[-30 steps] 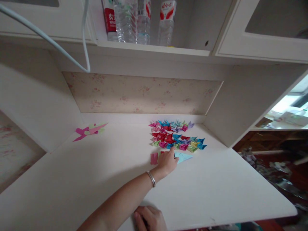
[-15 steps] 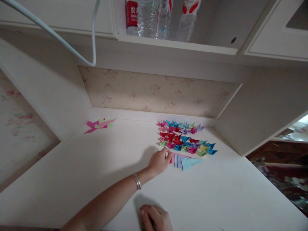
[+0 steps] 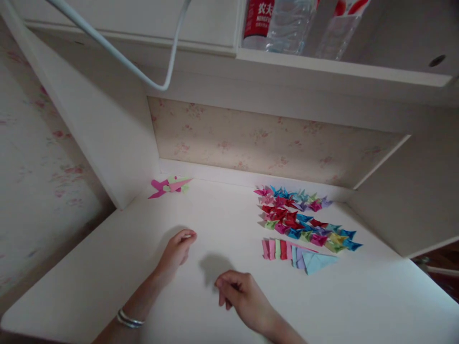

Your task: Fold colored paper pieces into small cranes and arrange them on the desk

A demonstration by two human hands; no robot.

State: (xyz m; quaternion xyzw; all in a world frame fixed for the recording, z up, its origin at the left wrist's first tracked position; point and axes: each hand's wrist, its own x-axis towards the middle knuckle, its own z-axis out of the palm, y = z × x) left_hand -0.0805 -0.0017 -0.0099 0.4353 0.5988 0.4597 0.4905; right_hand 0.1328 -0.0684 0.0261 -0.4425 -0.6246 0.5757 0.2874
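My left hand (image 3: 178, 251), with a silver bracelet (image 3: 129, 319) on its wrist, hovers over the left half of the white table. Its fingers are closed together, and nothing shows in them. Nearer to me, my right hand (image 3: 241, 296) is curled in a loose pinch, thumb against the fingers, with no object visible. To the right and beyond it lies an overlapping row of folded paper pieces (image 3: 278, 249) in pink, green, red and purple, ending in a light blue folded paper (image 3: 317, 263). Behind them stand rows of small colourful folded paper cranes (image 3: 294, 220).
Pink and green paper scraps (image 3: 170, 185) lie at the back left of the table (image 3: 201, 220). A white cable (image 3: 143, 76) hangs in front. Overhead, a shelf (image 3: 333, 69) holds plastic bottles (image 3: 290, 26). Side panels (image 3: 103, 114) bound the table.
My left hand has left the row of folded papers and moved left, uncovering the row's left end. My right hand has risen farther into view. The view has turned left.
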